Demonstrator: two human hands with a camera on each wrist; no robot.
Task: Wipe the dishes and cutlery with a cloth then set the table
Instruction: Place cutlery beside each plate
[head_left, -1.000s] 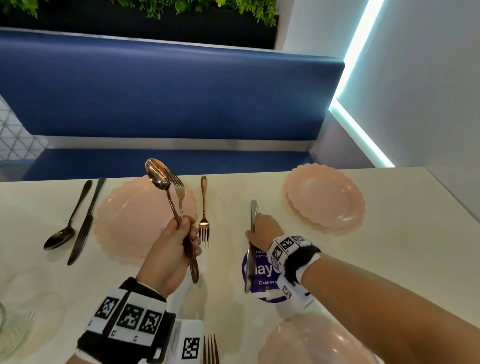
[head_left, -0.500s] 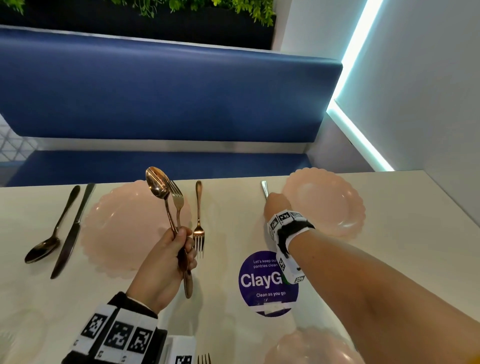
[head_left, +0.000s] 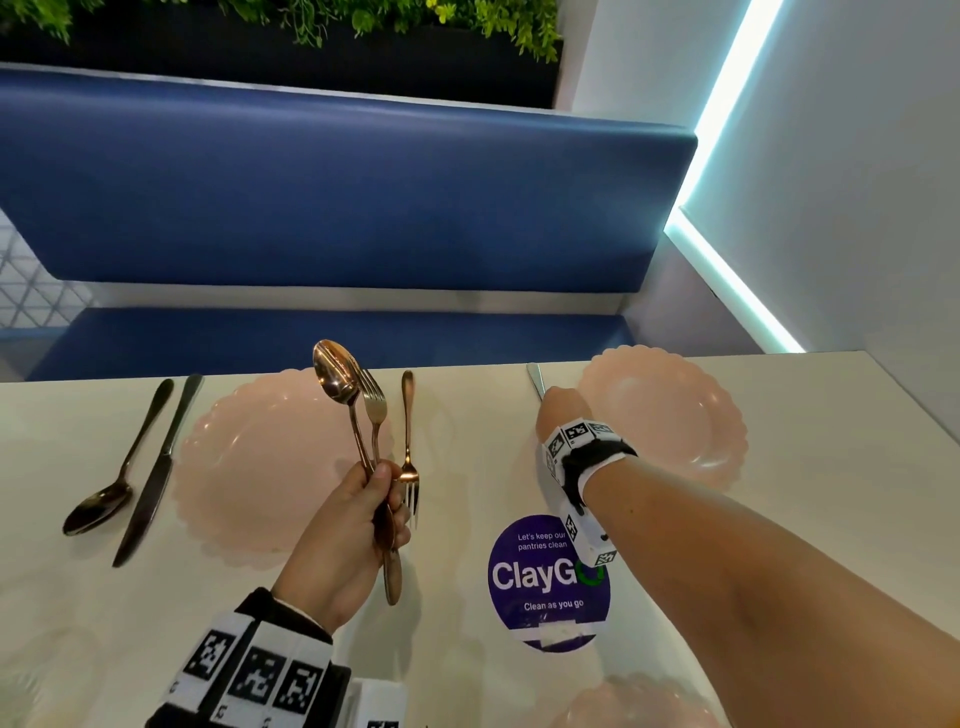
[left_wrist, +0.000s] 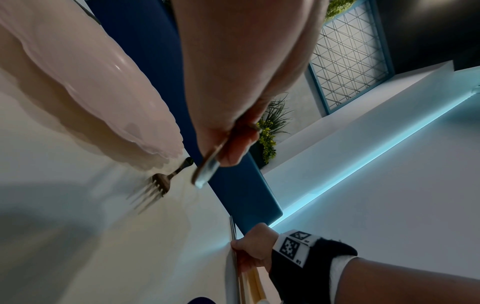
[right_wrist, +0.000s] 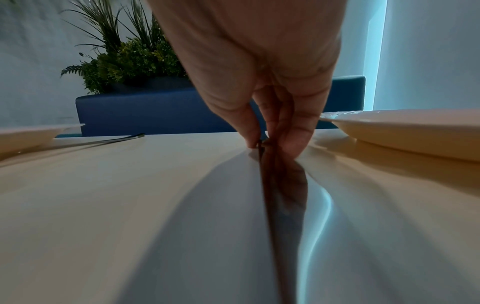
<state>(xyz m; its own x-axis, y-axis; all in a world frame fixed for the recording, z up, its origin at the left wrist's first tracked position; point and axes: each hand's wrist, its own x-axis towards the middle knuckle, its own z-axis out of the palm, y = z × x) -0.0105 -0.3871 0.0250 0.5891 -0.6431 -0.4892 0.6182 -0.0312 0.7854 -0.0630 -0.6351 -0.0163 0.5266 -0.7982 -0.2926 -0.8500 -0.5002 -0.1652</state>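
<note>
My left hand (head_left: 382, 501) grips a copper spoon (head_left: 335, 374) and a fork (head_left: 375, 402) by their handles, heads up, over the right edge of the left pink plate (head_left: 249, 467). In the left wrist view their handle ends (left_wrist: 207, 170) stick out below the fist. My right hand (head_left: 558, 410) reaches far across the table and pinches a silver knife (head_left: 535, 376) low against the tabletop, just left of the far right pink plate (head_left: 670, 415). The right wrist view shows thumb and fingers (right_wrist: 293, 142) closed on the knife (right_wrist: 280, 205), whose blade runs back toward the wrist.
A second fork (head_left: 408, 431) lies right of the left plate. A dark spoon (head_left: 114, 483) and knife (head_left: 156, 473) lie to that plate's left. A purple round sticker (head_left: 545, 582) marks the table's middle. Another pink plate (head_left: 639, 701) sits at the near edge. A blue bench (head_left: 311, 182) lies beyond.
My right hand has carried the knife from beside the purple sticker away to the far right plate and lowered it there. The left hand keeps holding the spoon and fork upright.
</note>
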